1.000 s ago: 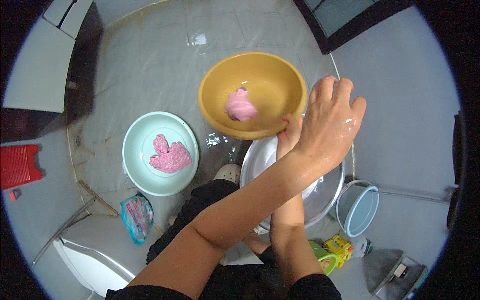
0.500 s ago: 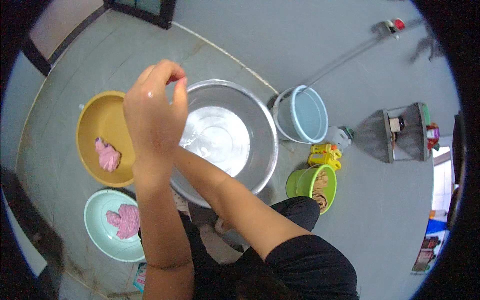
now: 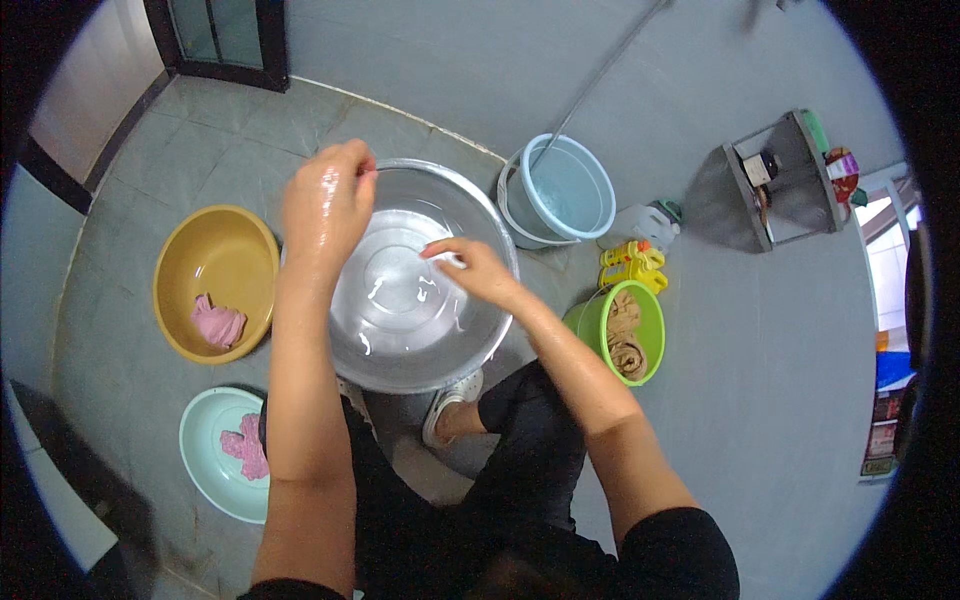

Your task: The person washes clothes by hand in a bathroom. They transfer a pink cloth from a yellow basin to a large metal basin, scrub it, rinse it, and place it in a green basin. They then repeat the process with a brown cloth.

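Note:
A large silver metal basin (image 3: 400, 375) holding clear water stands on the floor in front of me. My left hand (image 3: 328, 205), wet and shiny, hangs over the basin's left rim. Its fingers curl in toward the thumb, and nothing shows in them. Above the water, my right hand (image 3: 470, 268) points left with thumb and fingers apart, holding nothing. To the left, a mustard-yellow basin (image 3: 172, 270) has a bunched pink cloth (image 3: 217, 322) in it. Nearer me, a pale mint basin (image 3: 207, 470) holds another pink cloth (image 3: 246, 446), partly hidden by my left arm and leg.
A light-blue bucket (image 3: 540, 225) of water stands right of the metal basin. Beyond it are a translucent jug (image 3: 640, 228), yellow bottles (image 3: 632, 266) and a green bucket (image 3: 583, 322) with brown cloth (image 3: 625, 350). A corner shelf (image 3: 780, 190) hangs on the grey wall. My feet are close below the basin.
My right forearm has come out from behind the left arm, and the right hand now shows over the water. The left hand has shifted slightly right. The whole view has turned a little.

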Available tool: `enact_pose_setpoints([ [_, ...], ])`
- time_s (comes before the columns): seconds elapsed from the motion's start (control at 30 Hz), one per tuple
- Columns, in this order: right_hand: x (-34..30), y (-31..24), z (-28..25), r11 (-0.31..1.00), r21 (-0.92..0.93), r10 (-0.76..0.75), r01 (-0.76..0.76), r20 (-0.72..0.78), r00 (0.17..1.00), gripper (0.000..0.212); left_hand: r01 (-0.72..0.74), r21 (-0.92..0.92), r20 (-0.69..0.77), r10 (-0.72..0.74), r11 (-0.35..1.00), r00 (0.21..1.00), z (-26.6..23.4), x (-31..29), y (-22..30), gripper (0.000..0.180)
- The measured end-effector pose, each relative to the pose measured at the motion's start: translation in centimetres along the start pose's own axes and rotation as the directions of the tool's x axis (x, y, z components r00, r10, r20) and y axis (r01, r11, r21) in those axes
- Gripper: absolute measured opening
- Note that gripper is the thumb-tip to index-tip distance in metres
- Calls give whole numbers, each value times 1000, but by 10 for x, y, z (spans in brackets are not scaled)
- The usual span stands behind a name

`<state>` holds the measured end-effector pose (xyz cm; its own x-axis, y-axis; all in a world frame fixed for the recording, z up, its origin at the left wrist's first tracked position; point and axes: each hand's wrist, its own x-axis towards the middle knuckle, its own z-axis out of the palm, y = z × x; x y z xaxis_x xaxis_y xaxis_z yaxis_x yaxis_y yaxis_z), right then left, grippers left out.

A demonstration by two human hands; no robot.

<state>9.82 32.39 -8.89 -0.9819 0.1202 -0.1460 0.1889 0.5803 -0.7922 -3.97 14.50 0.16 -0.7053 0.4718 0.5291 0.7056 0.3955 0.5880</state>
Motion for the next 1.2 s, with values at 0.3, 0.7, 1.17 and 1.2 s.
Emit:
enact_pose_setpoints([
  [0.3, -29, -16, 8, 981, -177, -59, 75, 94, 994, 26, -232, 245, 878, -114, 941, 465, 63, -46, 32, 30],
  [0.7, -33, -30, 103, 772, -501, -285, 391, 277, 917, 26, -319, 275, 876, -100, 907, 471, 87, -47, 67, 43],
  [1.17, -48, 5, -36, 885, -457, 178, -83, 170, 969, 26, -342, 261, 738, 42, 903, 673, 85, -36, 83, 26],
  [1.2, -64, -4, -79, 913, -382, 176, -147, 42, 984, 32, -346, 289, 729, 29, 893, 684, 79, -35, 70, 28],
])
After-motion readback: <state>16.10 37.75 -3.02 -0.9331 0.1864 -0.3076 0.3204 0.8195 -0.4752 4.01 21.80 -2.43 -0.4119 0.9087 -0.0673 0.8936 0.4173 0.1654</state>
